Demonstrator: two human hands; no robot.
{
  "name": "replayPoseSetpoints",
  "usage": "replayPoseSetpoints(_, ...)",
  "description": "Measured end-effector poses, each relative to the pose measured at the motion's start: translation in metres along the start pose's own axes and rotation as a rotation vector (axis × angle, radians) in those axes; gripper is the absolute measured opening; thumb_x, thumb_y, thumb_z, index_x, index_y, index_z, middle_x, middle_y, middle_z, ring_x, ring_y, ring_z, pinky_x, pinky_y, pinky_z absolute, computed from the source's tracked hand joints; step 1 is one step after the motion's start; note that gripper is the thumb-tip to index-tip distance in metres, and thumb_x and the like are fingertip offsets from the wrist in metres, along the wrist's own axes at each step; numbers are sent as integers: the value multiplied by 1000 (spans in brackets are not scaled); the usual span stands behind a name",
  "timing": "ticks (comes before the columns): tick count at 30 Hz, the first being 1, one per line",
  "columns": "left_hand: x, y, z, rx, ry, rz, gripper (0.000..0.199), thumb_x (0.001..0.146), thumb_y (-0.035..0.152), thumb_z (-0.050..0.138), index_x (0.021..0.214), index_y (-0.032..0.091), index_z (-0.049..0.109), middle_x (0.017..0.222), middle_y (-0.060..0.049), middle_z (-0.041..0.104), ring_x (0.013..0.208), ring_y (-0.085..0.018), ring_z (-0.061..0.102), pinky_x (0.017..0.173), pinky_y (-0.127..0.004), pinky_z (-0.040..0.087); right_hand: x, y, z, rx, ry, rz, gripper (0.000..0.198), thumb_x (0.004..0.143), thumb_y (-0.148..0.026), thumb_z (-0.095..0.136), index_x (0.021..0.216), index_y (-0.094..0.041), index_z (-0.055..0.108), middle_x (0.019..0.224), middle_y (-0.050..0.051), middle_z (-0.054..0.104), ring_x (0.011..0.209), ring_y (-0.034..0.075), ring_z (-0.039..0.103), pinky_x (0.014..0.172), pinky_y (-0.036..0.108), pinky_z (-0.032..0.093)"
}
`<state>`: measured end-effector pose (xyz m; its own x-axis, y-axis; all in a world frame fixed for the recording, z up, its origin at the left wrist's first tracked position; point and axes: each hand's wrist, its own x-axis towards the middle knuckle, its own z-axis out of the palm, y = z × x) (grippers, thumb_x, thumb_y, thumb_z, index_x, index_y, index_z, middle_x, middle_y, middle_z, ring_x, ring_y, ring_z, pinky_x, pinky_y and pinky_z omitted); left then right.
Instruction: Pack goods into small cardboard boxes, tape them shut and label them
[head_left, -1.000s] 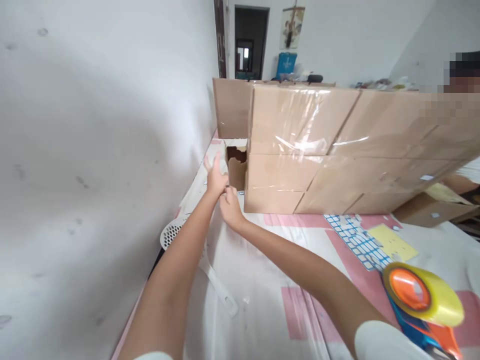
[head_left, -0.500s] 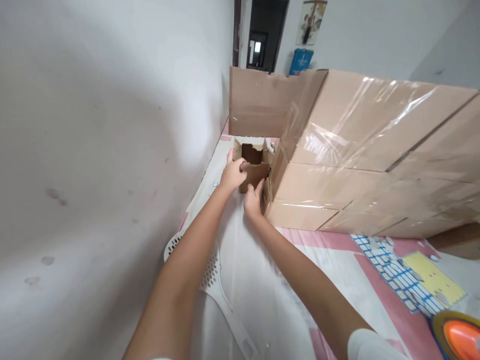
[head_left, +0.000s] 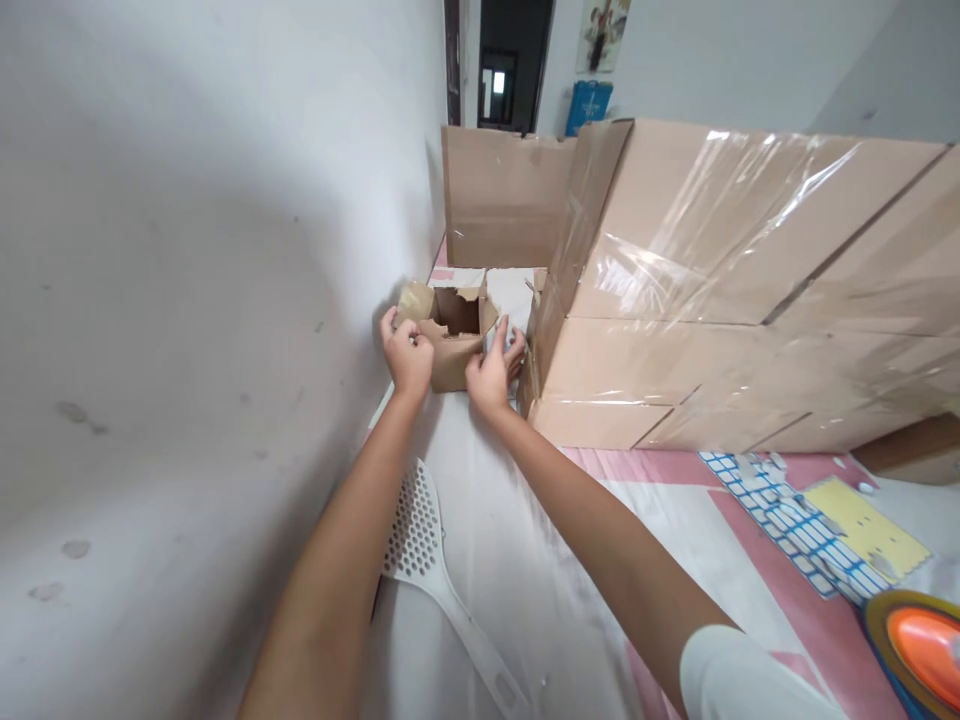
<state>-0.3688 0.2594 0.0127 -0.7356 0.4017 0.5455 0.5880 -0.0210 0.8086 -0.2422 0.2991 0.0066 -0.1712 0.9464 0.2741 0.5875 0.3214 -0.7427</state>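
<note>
A small open-topped cardboard box (head_left: 455,365) with torn flaps stands on the table between my two hands. My left hand (head_left: 409,355) is closed on its left side, its fingers curled at the flap next to the wall. At the box's right side, my right hand (head_left: 493,372) has the thumb by the front corner and the fingers along the side. Just right of that hand rises a large taped cardboard box (head_left: 675,370), with a flap (head_left: 510,200) standing out behind. The small box's inside is dark.
A white slotted skimmer (head_left: 416,530) lies below my left forearm. The white wall (head_left: 225,350) runs close along the left. A roll of tape (head_left: 885,650) with something orange in its centre sits at the lower right, on the patterned tablecloth (head_left: 750,570).
The small cardboard box has shifted left, away from the large box and towards the wall, and both hands went with it. A gap now shows between the two boxes.
</note>
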Motion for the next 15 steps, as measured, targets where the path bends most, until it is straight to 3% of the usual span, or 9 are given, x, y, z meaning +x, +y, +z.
replayPoseSetpoints(2, -5, -2, -1, -4, -15, 3, 24, 74, 3, 53, 67, 23, 43, 151, -13, 47, 140, -27, 49, 115, -39, 43, 9, 1, 0, -46, -94, 73, 89, 92, -14, 48, 167, -30, 5, 172, 16, 2, 147, 37, 39, 114, 55, 39)
replayPoseSetpoints(6, -8, -1, -2, -10, 0, -15, 19, 73, 5, 53, 70, 23, 46, 154, -14, 42, 143, -29, 46, 117, -41, 41, 18, 21, 12, -58, -220, 287, 76, 92, -9, 46, 165, -17, 25, 170, 28, 11, 136, 41, 52, 104, 63, 46)
replayPoseSetpoints(11, -7, -2, -13, 0, 18, -18, 20, 72, 6, 54, 66, 23, 45, 148, -14, 47, 143, -29, 45, 120, -43, 39, 14, 42, 23, 68, -173, 295, 62, 99, -15, 37, 160, -25, 39, 175, 14, 11, 147, 38, 43, 116, 66, 34)
replayPoseSetpoints(15, -13, 0, -26, 1, 31, -1, 23, 74, 5, 53, 64, 23, 42, 145, -15, 51, 138, -27, 51, 114, -38, 44, 14, 34, 21, 295, -87, 257, 58, 101, -18, 33, 158, -19, 42, 175, 9, 15, 154, 28, 34, 124, 50, 32)
